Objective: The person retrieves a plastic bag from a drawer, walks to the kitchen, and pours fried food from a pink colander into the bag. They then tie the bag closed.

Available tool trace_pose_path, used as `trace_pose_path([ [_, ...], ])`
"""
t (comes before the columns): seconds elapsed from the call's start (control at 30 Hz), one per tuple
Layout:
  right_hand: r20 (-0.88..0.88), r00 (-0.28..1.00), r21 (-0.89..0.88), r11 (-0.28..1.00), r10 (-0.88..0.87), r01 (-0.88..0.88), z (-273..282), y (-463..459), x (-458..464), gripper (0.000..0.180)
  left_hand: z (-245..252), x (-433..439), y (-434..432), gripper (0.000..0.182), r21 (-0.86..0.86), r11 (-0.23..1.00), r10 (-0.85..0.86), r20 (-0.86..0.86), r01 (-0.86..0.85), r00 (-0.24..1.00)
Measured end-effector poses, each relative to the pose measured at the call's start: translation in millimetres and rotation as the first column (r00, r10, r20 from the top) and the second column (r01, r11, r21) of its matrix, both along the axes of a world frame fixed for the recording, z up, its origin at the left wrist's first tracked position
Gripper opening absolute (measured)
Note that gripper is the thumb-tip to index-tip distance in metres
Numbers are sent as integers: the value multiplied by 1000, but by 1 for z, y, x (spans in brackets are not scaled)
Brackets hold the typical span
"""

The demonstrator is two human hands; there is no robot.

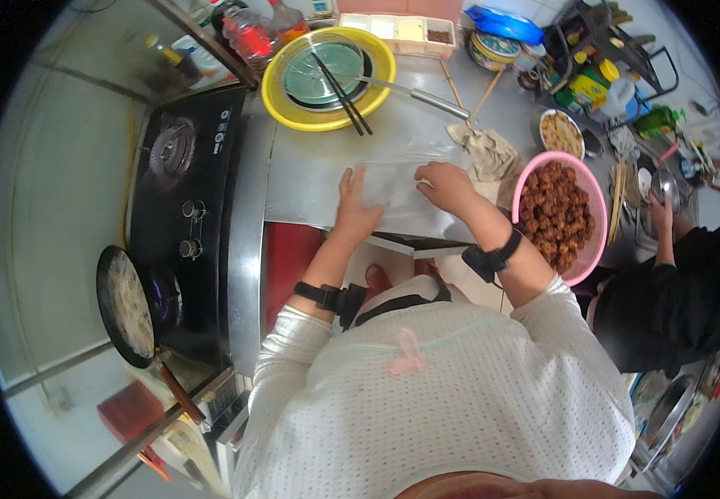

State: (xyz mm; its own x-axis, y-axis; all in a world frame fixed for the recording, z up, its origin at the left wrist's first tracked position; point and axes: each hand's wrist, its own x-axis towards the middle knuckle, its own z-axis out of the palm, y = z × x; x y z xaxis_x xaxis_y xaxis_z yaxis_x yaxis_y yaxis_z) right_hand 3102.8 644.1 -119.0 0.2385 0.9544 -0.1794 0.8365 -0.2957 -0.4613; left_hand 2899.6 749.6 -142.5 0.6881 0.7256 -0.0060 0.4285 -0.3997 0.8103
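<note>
A thin clear plastic bag or sheet lies on the stainless steel counter in front of me. My left hand rests at its left side, fingers stretched forward and the thumb apart, holding nothing. On the right side of the plastic is my right hand, its fingers curled. Whether those fingertips pinch the film cannot be made out. A crumpled beige cloth lies just beyond my right wrist. Beside my right forearm stands a pink plastic basin full of browned fried balls.
A yellow basin holds a green colander, with a wire skimmer and black chopsticks across it. Left, a frying pan sits over a lit burner on the gas hob. A person in black works at right.
</note>
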Motion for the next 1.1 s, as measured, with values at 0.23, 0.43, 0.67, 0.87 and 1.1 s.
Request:
trace_pose_path([
  [0.23, -428, 893, 297, 912, -139, 284, 43, 31, -1, 33, 9, -4, -12, 61, -445, 889, 235, 231, -112, 944],
  [0.43, 600, 792, 415, 803, 112, -427, 16, 117, 10, 48, -12, -77, -43, 41, -509, 834, 400, 293, -212, 869],
  [0.67, 331, 874, 353, 812, 357, -465, 7, 179, 16, 16, -14, -173, -113, 30, -668, 602, 680, 142, -437, 719],
  [0.87, 433, 887, 590, 693, 161, -414, 54, 190, 26, 27, 7, -239, -147, 26, -711, 419, 864, 122, -564, 488],
  [1.1, 150, 988, 682, 720, 29, -125, 115, 169, 25, 25, 8, -343, -156, 26, -671, 415, 889, 156, -615, 429],
])
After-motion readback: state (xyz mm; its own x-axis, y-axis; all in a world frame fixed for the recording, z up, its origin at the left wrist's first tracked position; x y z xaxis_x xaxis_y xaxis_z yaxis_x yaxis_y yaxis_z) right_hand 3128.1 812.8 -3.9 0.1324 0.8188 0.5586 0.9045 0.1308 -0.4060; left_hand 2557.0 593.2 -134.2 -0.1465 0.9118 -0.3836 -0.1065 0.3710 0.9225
